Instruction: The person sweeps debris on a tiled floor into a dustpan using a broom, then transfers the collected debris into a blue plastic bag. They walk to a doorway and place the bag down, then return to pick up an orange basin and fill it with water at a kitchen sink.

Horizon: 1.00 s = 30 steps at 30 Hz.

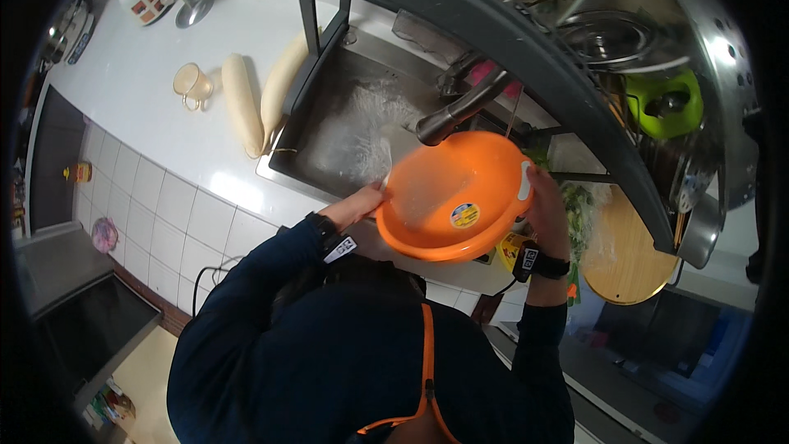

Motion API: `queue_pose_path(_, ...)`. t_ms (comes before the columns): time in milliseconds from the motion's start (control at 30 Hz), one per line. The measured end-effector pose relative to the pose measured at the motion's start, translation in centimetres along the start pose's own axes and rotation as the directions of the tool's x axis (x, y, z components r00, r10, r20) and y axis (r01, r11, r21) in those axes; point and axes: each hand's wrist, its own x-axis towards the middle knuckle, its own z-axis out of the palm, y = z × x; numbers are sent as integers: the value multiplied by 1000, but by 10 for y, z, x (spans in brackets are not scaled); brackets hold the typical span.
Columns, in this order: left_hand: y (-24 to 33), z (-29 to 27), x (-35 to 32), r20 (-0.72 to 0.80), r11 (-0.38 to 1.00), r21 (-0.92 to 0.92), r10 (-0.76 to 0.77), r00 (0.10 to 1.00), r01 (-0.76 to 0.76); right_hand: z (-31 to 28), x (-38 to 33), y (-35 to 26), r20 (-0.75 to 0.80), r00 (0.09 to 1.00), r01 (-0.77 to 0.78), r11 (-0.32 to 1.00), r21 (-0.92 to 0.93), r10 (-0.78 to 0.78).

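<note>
Between my two hands I hold an orange plastic basin (pixel 485 189) with white grips and a round sticker inside. It is tilted, and its far edge lies beneath the dark faucet (pixel 456 111). My left hand (pixel 358 204) is closed on its left rim. On the opposite side my right hand (pixel 548 207) grips the rim by a white handle. A blurred, cloudy patch shows inside the basin, perhaps water. Behind and left of it is the steel sink (pixel 325 123), where clear, crinkled plastic film or splashing water shows; I cannot tell which.
Two long white radishes (pixel 240 103) lie left of the sink, with a glass cup (pixel 192 84) beside them. A black dish rack (pixel 567 86) arches over the sink, bearing plates and a green container (pixel 667 105). At right are leafy greens (pixel 579 214) and a round wooden board (pixel 629 255).
</note>
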Motion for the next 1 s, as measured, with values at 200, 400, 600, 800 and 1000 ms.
queue_pose_path(200,-24,31,70,170,833,316,422,890,-455,29,-20,-29,-32,995,86,957,-276,-99)
queue_pose_path(400,-13,89,56,140,512,783,409,902,-353,68,-48,-50,-51,984,127,870,-477,-171)
queue_pose_path(600,-3,100,28,335,199,806,624,707,-557,87,-59,-52,-96,953,214,863,-457,-287)
queue_pose_path(800,5,96,12,595,190,691,398,699,-697,89,-72,-44,-94,952,230,885,-405,-290)
queue_pose_path(1000,16,78,8,587,66,740,421,691,-669,103,-83,-34,-125,944,220,863,-456,-306)
